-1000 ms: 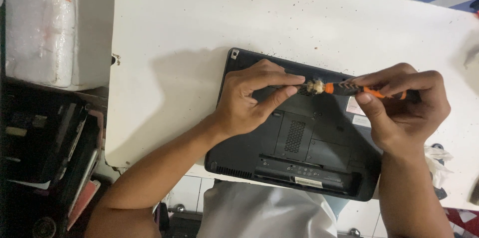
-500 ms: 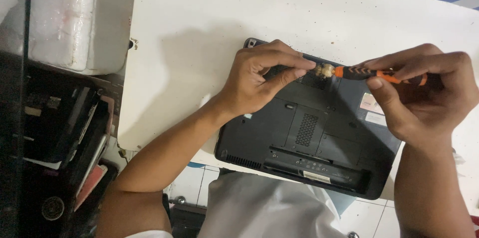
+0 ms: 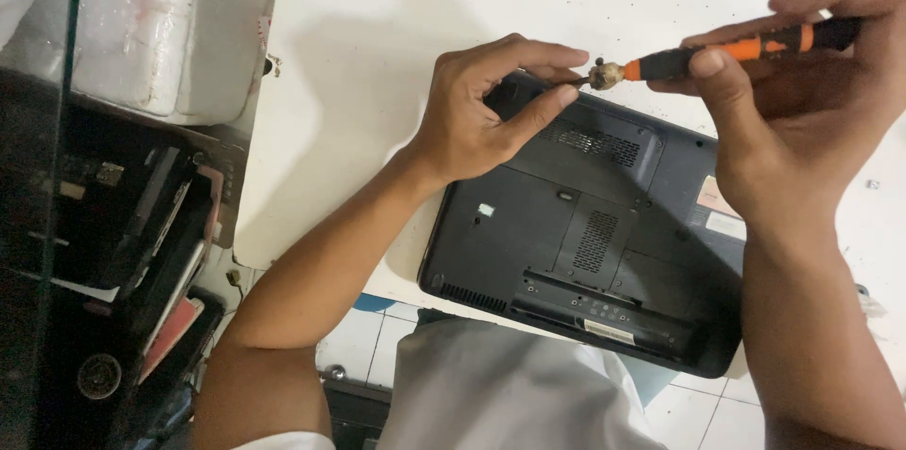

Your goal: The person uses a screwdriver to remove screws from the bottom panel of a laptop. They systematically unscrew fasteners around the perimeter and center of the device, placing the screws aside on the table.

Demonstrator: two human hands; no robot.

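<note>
The right hand has its grip clenched around an orange-and-black screwdriver, held level above the far edge of a black laptop lying underside-up on the white tabletop. The left hand pinches the screwdriver's metal tip between thumb and forefinger. A white foam block sits off to the left

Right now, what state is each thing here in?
laptop: upside down on the white table, bottom panel on
screwdriver: held level above the laptop
left hand: pinching at the screwdriver's tip
right hand: gripping the screwdriver handle
</note>
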